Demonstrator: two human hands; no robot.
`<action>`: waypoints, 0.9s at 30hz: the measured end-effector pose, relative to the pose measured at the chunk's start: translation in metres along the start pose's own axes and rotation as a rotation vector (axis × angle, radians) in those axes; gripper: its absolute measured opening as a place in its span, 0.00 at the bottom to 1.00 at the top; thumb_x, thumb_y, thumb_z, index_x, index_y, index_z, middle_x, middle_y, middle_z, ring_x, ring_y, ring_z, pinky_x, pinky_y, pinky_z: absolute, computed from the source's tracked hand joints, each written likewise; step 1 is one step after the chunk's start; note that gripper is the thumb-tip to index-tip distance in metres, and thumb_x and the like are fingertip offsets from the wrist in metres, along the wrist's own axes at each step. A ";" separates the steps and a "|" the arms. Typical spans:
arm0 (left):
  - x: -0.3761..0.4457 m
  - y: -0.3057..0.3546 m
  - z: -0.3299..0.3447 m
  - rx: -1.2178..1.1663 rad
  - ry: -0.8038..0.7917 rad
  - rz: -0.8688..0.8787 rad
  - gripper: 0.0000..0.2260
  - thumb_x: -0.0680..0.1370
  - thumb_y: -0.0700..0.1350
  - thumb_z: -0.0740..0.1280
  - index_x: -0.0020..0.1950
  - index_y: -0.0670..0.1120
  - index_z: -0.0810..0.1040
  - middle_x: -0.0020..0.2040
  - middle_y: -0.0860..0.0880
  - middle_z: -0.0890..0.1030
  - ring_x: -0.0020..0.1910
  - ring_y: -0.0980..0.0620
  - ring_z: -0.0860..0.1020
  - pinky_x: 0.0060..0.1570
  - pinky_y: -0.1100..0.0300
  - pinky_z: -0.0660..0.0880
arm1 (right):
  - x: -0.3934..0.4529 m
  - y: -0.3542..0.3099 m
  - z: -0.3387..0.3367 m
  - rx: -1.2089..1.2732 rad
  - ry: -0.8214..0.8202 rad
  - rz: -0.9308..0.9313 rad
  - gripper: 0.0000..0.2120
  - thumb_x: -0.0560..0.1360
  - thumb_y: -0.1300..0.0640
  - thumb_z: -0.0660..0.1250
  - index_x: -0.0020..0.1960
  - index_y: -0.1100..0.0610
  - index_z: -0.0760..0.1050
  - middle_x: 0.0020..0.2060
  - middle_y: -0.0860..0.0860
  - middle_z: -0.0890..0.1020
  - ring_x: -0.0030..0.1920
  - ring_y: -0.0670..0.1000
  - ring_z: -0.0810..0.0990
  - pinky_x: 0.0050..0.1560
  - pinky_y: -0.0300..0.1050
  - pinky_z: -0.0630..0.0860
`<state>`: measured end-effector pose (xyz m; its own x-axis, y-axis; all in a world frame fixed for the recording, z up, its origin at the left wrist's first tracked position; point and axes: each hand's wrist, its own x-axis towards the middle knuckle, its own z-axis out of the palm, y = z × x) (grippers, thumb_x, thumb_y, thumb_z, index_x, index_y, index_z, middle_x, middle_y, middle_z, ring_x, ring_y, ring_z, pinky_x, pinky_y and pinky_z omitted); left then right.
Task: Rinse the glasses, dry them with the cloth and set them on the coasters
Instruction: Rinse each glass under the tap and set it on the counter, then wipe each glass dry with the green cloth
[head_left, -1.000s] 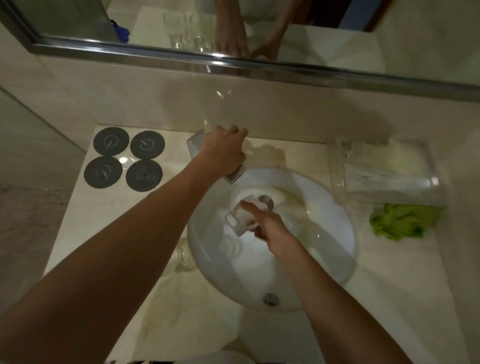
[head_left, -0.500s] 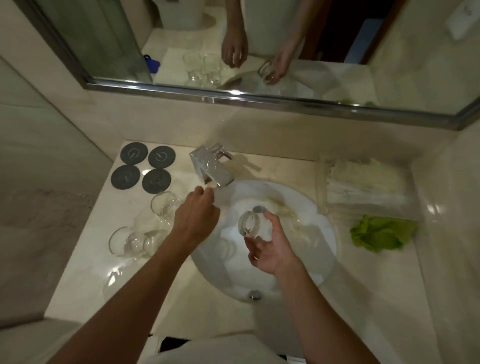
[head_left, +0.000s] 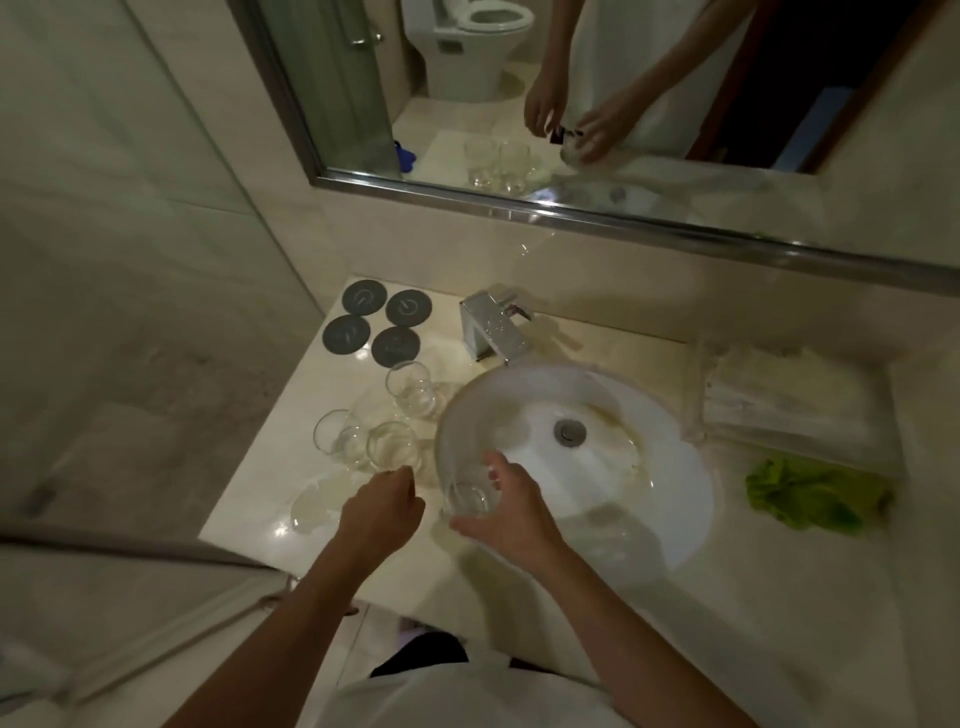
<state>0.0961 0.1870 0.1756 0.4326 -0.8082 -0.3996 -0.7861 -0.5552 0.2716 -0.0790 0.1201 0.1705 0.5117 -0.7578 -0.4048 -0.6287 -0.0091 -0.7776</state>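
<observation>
The glass (head_left: 470, 499) is in my right hand (head_left: 511, 512), fingers curled round it over the near-left rim of the basin (head_left: 675, 467). My left hand (head_left: 382, 512) hovers just beside it with fingers loosely curled, holding nothing. I take the rinsing of this one as done — the drying comes next. Three more glasses (head_left: 384, 421) stand on the surface between the basin and its left edge, and the four coasters (head_left: 376, 327) lie bare in the far-left corner. The green cloth (head_left: 815, 496) sits well apart, near the right edge — I'd have to reach across the basin for it without knocking the glass on the rim.
</observation>
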 end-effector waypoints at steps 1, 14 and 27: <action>-0.002 -0.005 0.001 -0.002 -0.011 -0.007 0.04 0.77 0.45 0.61 0.46 0.44 0.73 0.44 0.48 0.78 0.42 0.47 0.77 0.41 0.55 0.73 | 0.000 -0.003 0.006 -0.063 -0.034 -0.022 0.41 0.66 0.49 0.80 0.73 0.46 0.64 0.63 0.49 0.72 0.62 0.48 0.72 0.56 0.41 0.72; 0.012 -0.085 -0.006 -0.128 -0.072 -0.018 0.04 0.77 0.44 0.63 0.46 0.44 0.74 0.44 0.47 0.79 0.43 0.46 0.78 0.41 0.54 0.75 | 0.017 -0.037 0.095 -0.401 -0.056 -0.078 0.36 0.72 0.63 0.73 0.75 0.49 0.62 0.68 0.48 0.70 0.69 0.51 0.67 0.61 0.50 0.75; 0.035 -0.049 -0.026 -0.107 -0.035 0.291 0.08 0.77 0.42 0.62 0.38 0.45 0.68 0.35 0.50 0.73 0.35 0.46 0.74 0.33 0.54 0.70 | 0.007 -0.041 0.089 -0.511 -0.125 0.031 0.44 0.69 0.66 0.75 0.79 0.57 0.56 0.71 0.54 0.67 0.71 0.55 0.65 0.65 0.53 0.73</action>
<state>0.1609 0.1805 0.1706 0.1793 -0.9301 -0.3205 -0.8232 -0.3202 0.4688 0.0027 0.1731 0.1566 0.5344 -0.6794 -0.5029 -0.8342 -0.3281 -0.4431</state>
